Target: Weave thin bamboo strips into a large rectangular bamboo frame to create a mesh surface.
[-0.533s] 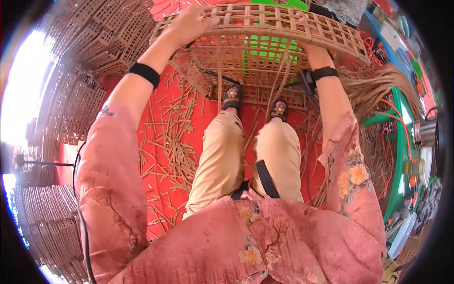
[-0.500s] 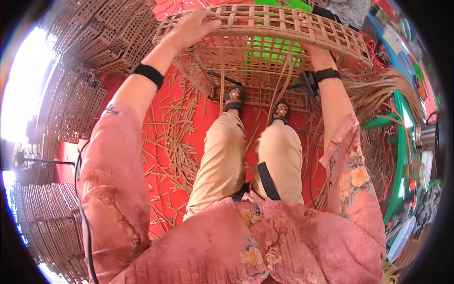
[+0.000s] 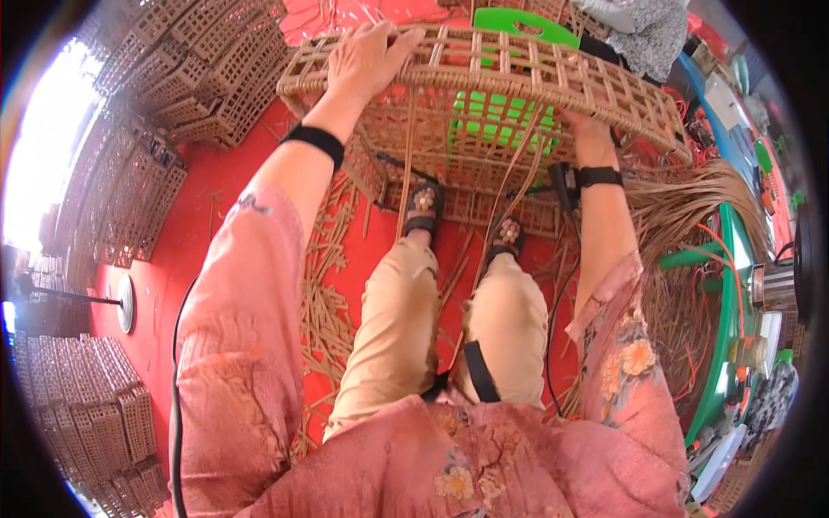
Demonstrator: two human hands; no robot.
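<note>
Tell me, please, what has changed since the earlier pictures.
The left arm has swung inward, to the right; the left hand has turned with it on the woven basket. A stand's round base now shows beyond that arm. The whole view shifted slightly, so the basket sits lower. No grasp visibly changed: the right hand stays at the basket's right part.

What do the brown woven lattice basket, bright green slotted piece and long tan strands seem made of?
The brown woven lattice basket looks like matte rattan or cane, from its crossed and wrapped strips, though synthetic is possible. The bright green slotted piece is probably smooth plastic: even, vivid colour. The long tan strands resemble dull, dry plant fibre, loosely bent.
</note>
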